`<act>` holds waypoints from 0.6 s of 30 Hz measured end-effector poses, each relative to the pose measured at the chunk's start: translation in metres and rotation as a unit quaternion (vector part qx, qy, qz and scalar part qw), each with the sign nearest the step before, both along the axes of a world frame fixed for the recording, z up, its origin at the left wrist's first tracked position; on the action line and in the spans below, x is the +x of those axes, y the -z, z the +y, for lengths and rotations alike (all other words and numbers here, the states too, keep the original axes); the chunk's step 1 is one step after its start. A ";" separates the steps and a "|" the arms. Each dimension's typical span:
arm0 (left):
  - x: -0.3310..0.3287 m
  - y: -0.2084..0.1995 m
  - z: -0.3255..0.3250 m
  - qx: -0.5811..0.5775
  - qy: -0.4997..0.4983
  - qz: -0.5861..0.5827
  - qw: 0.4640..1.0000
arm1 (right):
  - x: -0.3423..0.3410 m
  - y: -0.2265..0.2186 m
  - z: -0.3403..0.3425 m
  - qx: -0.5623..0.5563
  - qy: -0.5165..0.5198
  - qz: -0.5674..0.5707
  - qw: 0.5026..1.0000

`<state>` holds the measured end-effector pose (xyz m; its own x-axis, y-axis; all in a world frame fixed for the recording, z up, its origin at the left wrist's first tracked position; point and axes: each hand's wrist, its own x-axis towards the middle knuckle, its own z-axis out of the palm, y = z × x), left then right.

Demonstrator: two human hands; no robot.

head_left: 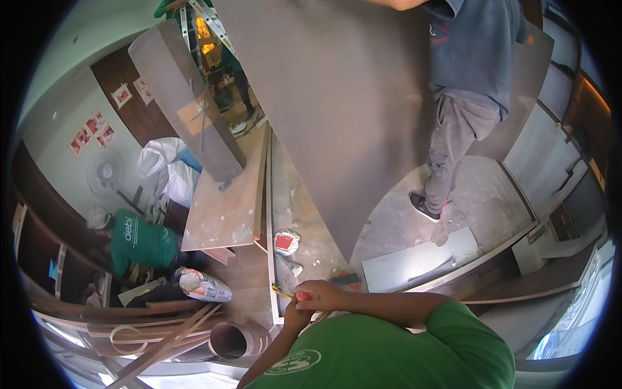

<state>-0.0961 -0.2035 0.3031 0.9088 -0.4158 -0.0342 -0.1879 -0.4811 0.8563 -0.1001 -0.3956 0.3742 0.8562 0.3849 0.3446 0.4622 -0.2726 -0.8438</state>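
My right hand point(319, 295) is closed in front of my chest, around a small red and yellow tool point(281, 292); its yellow end points left, and its exact kind I cannot make out. Just below, touching the right hand, is my left hand point(297, 316), its fingers partly hidden and curled. Beyond the hands stands a large grey-brown sheet point(337, 110), its lower corner pointing down toward me. A person in a dark shirt and grey trousers point(463, 123) stands at its right side with an arm raised to it.
A worn table point(223, 214) carries a tall rolled sheet point(188, 104). Left of it, a person in a green shirt point(142, 243) bends down near a white sack point(206, 286). A brown tube point(231, 340) stands near me. A white panel point(421, 259) lies on the floor; a ladder point(214, 26) stands behind.
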 end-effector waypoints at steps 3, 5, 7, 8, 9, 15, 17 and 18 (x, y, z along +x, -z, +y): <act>0.002 0.006 0.000 -0.020 -0.007 -0.009 1.000 | 0.005 -0.004 0.008 -0.016 0.003 0.096 0.995; 0.002 -0.011 -0.005 0.028 -0.026 0.003 0.999 | 0.005 -0.018 0.006 0.021 -0.017 0.212 0.977; 0.005 -0.011 -0.007 0.032 -0.034 0.025 0.999 | 0.006 -0.018 0.007 0.108 -0.033 0.306 0.945; 0.004 -0.007 -0.006 0.034 -0.035 0.037 0.998 | 0.007 -0.010 0.007 0.176 -0.037 0.341 0.923; 0.006 0.005 -0.001 0.041 -0.039 0.049 0.997 | 0.007 -0.006 0.009 0.244 -0.043 0.375 0.893; 0.003 -0.009 -0.002 0.083 -0.052 0.047 0.994 | 0.006 -0.006 0.008 0.273 -0.068 0.420 0.863; 0.002 -0.008 -0.001 0.075 -0.058 0.051 0.994 | 0.007 -0.008 0.008 0.249 -0.065 0.413 0.874; 0.004 -0.002 -0.001 0.065 -0.066 0.073 0.993 | 0.007 -0.010 0.007 0.222 -0.067 0.403 0.885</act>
